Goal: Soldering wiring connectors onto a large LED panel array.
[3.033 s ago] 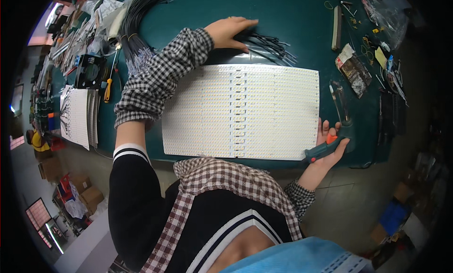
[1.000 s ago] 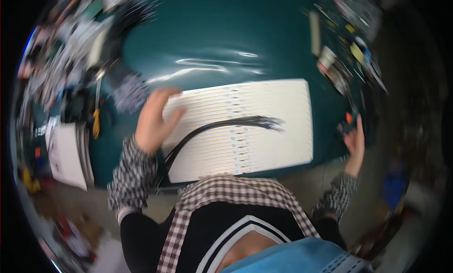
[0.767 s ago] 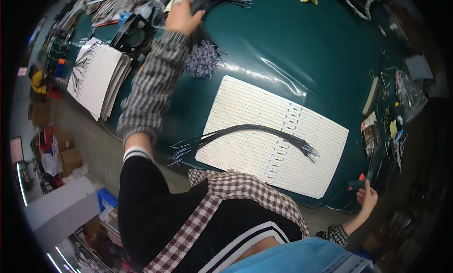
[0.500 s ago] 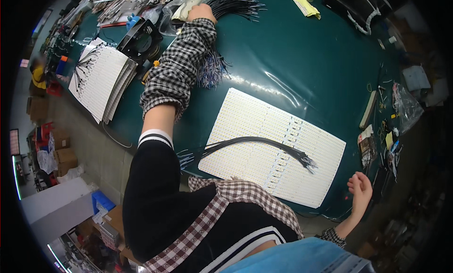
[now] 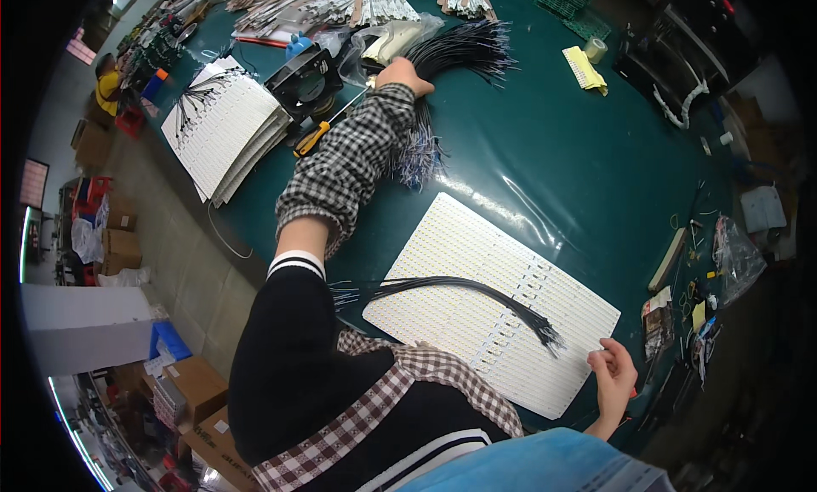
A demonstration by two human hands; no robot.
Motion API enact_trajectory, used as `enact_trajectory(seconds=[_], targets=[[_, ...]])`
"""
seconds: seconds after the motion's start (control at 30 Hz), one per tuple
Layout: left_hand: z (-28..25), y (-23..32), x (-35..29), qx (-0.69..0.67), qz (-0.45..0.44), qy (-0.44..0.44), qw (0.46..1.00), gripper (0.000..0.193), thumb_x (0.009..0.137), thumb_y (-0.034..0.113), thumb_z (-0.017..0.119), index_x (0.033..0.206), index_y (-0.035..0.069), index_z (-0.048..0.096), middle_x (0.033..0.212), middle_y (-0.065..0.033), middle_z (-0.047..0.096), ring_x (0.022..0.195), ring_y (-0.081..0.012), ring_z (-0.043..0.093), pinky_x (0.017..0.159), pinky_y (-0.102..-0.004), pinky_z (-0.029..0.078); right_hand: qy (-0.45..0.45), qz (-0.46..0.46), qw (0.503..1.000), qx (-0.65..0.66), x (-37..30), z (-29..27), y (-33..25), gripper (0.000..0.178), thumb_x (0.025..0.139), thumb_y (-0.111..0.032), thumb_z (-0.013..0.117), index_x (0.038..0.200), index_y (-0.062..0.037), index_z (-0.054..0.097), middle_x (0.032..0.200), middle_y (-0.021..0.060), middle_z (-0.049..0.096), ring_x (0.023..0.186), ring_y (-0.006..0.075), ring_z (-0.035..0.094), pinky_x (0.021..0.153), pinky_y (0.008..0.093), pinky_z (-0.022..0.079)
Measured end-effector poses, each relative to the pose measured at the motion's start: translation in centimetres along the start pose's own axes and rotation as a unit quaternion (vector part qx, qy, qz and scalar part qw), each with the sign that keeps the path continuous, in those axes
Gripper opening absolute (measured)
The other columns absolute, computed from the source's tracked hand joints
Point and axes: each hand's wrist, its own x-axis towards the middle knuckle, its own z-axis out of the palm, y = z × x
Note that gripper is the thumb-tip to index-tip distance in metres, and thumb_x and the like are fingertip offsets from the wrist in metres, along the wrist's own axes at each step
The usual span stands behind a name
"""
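My left hand (image 5: pixel 405 77), its arm in a black-and-white checked sleeve, reaches to a thick bundle of black wires (image 5: pixel 464 54) at the far side of the table. Its fingers are closed around the bend of the bundle, though partly hidden; wire ends (image 5: pixel 419 156) hang out below the wrist. A white LED panel (image 5: pixel 442 254) lies in front of me, with a smaller bunch of black wires (image 5: pixel 459 283) across it. Beside the panel's right edge, my right hand (image 5: pixel 614 377) is raised with fingers loosely curled, thumb and forefinger apart, nothing visible between them.
Left of my arm are stacked white panels (image 5: pixel 225 130) with wires attached, a black fan (image 5: pixel 304 82) and a yellow-handled screwdriver (image 5: pixel 311 140). White strips (image 5: pixel 383 2) lie at the back. Yellow paper (image 5: pixel 585 71) and a black machine (image 5: pixel 681 54) sit far right, plastic bags (image 5: pixel 736 262) nearer.
The view has shifted, and the table things now appear lower. My right hand has moved left, close to the panel's edge. My left hand stays at the black wire bundle.
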Motion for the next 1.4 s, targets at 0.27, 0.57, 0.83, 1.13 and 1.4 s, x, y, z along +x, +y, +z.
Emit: enact_trajectory(seconds=[0.27, 0.57, 0.83, 1.13, 1.4], targets=[[1.7, 1.5, -0.5, -0.100, 0.006, 0.033, 0.994, 0.078, 0.053, 0.042, 0.077, 0.112, -0.002, 0.053, 0.113, -0.0259, 0.053, 0.102, -0.0379, 0.055, 0.090, -0.0410, 0.044, -0.002, 0.002, 1.000, 0.003, 0.1, 0.1, -0.4, 0.024, 0.078, 0.001, 0.065, 0.101, 0.0045, 0.058, 0.075, 0.0029, 0.060, 0.069, 0.0047, 0.055, 0.061, 0.0162, 0.043], [1.2, 2.8, 0.3, -0.607, -0.010, -0.305, 0.734, 0.023, 0.071, -0.004, 0.059, 0.090, -0.013, 0.052, 0.082, -0.0212, 0.063, 0.077, -0.0251, 0.065, 0.073, -0.0327, 0.055, -0.072, -0.094, 0.991, -0.066, 2.4, 1.3, -4.5, 0.022, 0.077, 0.001, 0.064, 0.098, 0.0039, 0.060, 0.075, 0.0051, 0.062, 0.070, 0.0073, 0.059, 0.062, 0.0188, 0.047], [2.9, 10.0, -8.5, -0.664, -0.067, -0.499, 0.553, 0.029, 0.082, -0.004, 0.052, 0.109, -0.012, 0.047, 0.103, -0.0186, 0.060, 0.088, -0.0213, 0.064, 0.078, -0.0259, 0.055, -0.151, -0.119, 0.974, 0.121, 10.7, 7.2, -8.4, 0.027, 0.086, -0.012, 0.058, 0.111, -0.0018, 0.057, 0.086, 0.0072, 0.064, 0.078, 0.0107, 0.062, 0.066, 0.0213, 0.049], [7.5, 13.3, -12.9, -0.621, -0.135, -0.603, 0.482, 0.026, 0.091, 0.021, 0.046, 0.100, -0.003, 0.051, 0.097, -0.0147, 0.060, 0.090, -0.0286, 0.058, 0.086, -0.0473, 0.044, 0.061, -0.400, 0.890, -0.211, 18.6, 14.4, -6.7, 0.016, 0.080, -0.014, 0.060, 0.092, -0.0041, 0.063, 0.081, 0.0118, 0.063, 0.071, 0.0274, 0.062, 0.062, 0.0336, 0.051], [6.6, 14.5, -14.2, -0.540, -0.088, -0.554, 0.627, 0.016, 0.088, 0.018, 0.055, 0.092, 0.003, 0.052, 0.083, -0.0079, 0.062, 0.071, -0.0201, 0.062, 0.068, -0.0384, 0.053, 0.061, -0.446, 0.834, -0.319, 19.3, 13.8, -6.4, 0.011, 0.078, -0.015, 0.061, 0.085, -0.0062, 0.061, 0.076, 0.0093, 0.060, 0.067, 0.0285, 0.060, 0.059, 0.0356, 0.048]])
